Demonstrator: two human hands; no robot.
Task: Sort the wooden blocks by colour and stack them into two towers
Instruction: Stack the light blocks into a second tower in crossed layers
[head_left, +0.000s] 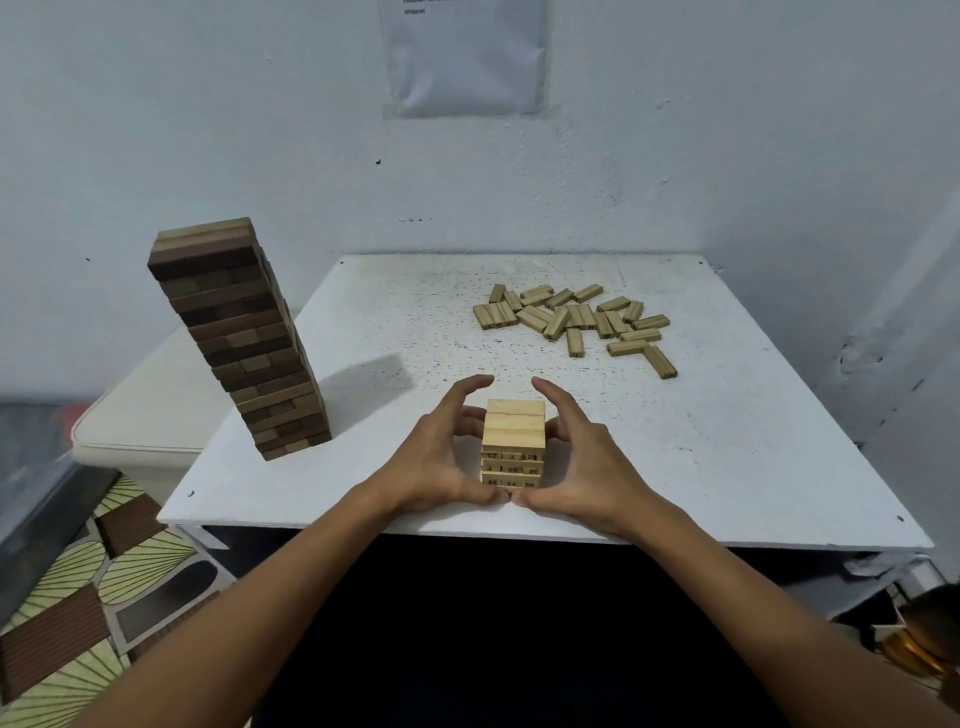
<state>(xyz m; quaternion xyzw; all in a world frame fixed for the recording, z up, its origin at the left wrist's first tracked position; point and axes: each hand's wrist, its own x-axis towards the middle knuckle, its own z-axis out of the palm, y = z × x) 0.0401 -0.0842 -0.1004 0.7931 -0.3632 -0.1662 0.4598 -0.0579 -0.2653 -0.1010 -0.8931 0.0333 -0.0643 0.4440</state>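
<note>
A short tower of light wooden blocks (514, 434) stands near the front edge of the white table (727, 447), with printed numbers on its lower layers. My left hand (441, 460) cups its left side and my right hand (587, 462) cups its right side. Both thumbs meet at the tower's front base. The middle fingers touch its sides, and both index fingers arch free above and behind it. A tall tower of dark brown blocks (244, 338), capped by a paler layer, stands at the table's left edge. Several loose light blocks (576, 319) lie scattered at the back right.
A cream cushioned stool (140, 415) sits left of the table, behind the dark tower. The wall runs close behind and to the right, with a paper sheet (465, 52) taped on it. Patterned flooring (78, 597) shows at lower left.
</note>
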